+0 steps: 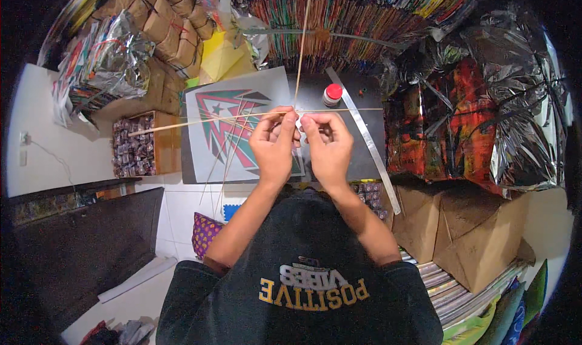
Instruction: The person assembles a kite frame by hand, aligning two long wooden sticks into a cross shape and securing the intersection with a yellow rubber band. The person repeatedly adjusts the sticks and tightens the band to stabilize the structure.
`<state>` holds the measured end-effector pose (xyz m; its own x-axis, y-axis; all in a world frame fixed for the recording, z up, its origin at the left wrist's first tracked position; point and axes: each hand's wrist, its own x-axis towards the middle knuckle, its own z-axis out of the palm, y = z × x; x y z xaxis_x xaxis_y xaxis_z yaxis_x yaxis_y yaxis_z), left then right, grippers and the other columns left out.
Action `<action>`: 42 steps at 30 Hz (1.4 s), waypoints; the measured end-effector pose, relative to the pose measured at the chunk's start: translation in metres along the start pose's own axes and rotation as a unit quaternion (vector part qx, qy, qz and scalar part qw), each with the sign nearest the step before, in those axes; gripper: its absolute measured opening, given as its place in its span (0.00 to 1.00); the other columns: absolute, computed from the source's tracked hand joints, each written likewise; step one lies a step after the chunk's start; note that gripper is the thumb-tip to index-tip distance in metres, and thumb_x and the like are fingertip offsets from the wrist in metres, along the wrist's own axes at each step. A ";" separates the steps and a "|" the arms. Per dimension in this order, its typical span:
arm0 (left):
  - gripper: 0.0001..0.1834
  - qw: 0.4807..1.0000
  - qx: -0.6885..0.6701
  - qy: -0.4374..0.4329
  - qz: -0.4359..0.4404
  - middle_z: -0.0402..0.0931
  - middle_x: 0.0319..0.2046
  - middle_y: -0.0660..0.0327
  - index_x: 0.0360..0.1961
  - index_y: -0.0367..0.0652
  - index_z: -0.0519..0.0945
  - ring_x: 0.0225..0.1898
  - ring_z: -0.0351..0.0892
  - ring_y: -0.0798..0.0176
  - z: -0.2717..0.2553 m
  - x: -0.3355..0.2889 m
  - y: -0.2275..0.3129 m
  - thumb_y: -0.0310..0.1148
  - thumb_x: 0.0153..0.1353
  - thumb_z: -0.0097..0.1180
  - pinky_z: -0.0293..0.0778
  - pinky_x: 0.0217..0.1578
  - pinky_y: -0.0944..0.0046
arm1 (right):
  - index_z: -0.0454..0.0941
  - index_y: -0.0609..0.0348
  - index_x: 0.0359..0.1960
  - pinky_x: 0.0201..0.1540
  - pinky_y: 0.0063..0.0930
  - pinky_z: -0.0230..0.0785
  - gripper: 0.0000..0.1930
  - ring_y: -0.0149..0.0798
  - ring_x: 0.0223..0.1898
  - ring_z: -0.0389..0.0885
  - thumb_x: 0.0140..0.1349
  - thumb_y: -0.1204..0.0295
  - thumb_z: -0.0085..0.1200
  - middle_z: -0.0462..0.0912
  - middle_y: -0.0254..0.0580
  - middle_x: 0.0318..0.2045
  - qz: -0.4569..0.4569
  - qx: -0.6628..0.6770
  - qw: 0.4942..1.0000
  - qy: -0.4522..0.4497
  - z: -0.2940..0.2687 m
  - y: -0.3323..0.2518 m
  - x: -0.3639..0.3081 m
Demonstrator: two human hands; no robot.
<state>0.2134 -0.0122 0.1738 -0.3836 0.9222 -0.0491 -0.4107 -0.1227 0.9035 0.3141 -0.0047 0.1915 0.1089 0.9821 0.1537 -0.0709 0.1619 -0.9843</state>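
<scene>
Two thin bamboo sticks cross in front of me. One stick (302,48) runs away toward the far side, and the other stick (182,124) stretches left to right. My left hand (273,148) pinches them at the crossing between thumb and fingers. Close beside it, my right hand (329,151) is closed, thumb against the curled fingers; what it pinches is too small to make out. Beneath my hands, on the left, lies a pale sheet (267,87) with a red, green and black angular design. Several loose thin sticks (225,145) rest across it.
A small red-capped bottle (331,95) and a long metal ruler (367,139) are on the dark table (310,86). Stacked colourful sheets (345,54) rise behind. An open box of small spools (159,142) stands left; a wrapped bundle (448,121) and cardboard box (473,236) stand right.
</scene>
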 end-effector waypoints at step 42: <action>0.06 0.903 0.382 -0.138 0.140 0.84 0.36 0.56 0.38 0.36 0.85 0.33 0.87 0.64 -0.015 0.009 0.038 0.23 0.59 0.65 0.81 0.35 0.66 | 0.81 0.65 0.35 0.38 0.22 0.71 0.06 0.24 0.33 0.75 0.65 0.74 0.62 0.79 0.35 0.32 0.035 0.001 0.999 0.006 -0.009 0.028 -0.001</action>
<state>0.1821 -0.0140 0.2012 -0.1203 0.9635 0.2393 0.4010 -0.1734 0.8995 0.3212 -0.0023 0.1629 0.1147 0.9898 0.0842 -0.0802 0.0937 -0.9924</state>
